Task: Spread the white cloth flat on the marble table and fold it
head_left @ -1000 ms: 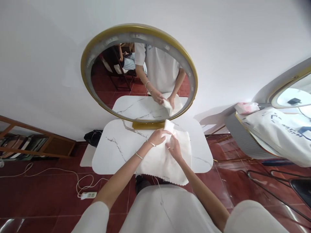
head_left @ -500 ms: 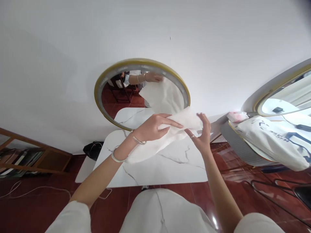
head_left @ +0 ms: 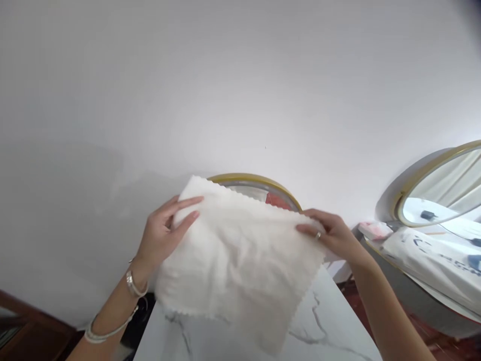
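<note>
A white cloth (head_left: 240,260) with zigzag-cut edges hangs spread between my two hands, above a white marble-patterned table (head_left: 330,321). My left hand (head_left: 165,225) pinches its upper left part, thumb and fingers lying on the near face. At the upper right corner, my right hand (head_left: 326,230) grips the cloth between thumb and fingers, a ring showing on one finger. Most of a round gold-framed mirror (head_left: 255,178) is hidden behind the cloth. Its lower part is creased and slightly blurred.
On the right, a second gold-framed mirror (head_left: 443,185) stands by a side table bearing a printed white bag (head_left: 428,255) and a pink-and-white packet (head_left: 375,230). A dark bag (head_left: 139,316) sits left of the table. Wooden shelving (head_left: 33,326) is at lower left.
My hands have moved apart, the left one leftward, and the bunched cloth is now opened out and raised upright. The view has tilted up, showing more wall.
</note>
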A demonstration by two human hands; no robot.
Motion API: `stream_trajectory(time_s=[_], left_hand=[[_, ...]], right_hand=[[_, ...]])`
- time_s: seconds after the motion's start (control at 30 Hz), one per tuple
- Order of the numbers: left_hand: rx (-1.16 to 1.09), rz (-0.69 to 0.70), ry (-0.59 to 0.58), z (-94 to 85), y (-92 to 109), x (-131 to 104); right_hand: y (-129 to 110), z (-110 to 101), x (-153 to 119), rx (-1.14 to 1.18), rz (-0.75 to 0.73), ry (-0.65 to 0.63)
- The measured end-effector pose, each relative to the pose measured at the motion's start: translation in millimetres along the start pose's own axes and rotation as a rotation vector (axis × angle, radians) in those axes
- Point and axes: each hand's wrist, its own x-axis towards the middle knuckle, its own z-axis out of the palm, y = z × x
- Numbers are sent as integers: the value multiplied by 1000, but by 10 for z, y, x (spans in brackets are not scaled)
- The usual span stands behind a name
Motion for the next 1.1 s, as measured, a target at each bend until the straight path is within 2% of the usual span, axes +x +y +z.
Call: stream_trajectory(time_s=[0.07, 0.13, 0.2, 0.3, 0.37, 0.47, 0.53, 0.6, 0.67, 0.8, 0.87, 0.97, 1.03, 1.1], left_hand=[[41, 15, 111, -51, -75, 250], [79, 6, 142, -45, -163, 505], [124, -37, 75, 30, -265, 700], [232, -78, -80, 250, -401, 789], [327, -10, -42, 427, -448, 731], [383, 263, 57, 672, -461, 617], [388, 427, 54, 813, -446, 598], [413, 506, 67, 950, -408, 638], [434, 543, 108, 1098, -335, 711], [375, 674, 102, 1428, -108, 825], [329, 735, 93, 1537, -24, 838], [272, 746, 113, 1483, -58, 809], [248, 679, 149, 1302, -216, 747], [231, 549, 215, 1072, -467, 629]], right_hand=[[-223, -74, 394, -12, -120, 160], [-395, -103, 817, -63, -236, 302], [-459, -73, 1204, -186, -328, 385], [-331, 85, 1538, -470, -454, 377], [-169, 253, 1536, -638, -548, 436], [33, 554, 1304, -732, -695, 518], [109, 746, 1125, -721, -734, 486], [172, 891, 1000, -746, -689, 505], [262, 969, 934, -797, -601, 598], [531, 972, 867, -801, -434, 787], [615, 945, 846, -822, -412, 848], [540, 957, 892, -850, -506, 805], [365, 1048, 994, -831, -586, 686], [154, 1227, 1133, -816, -633, 567]])
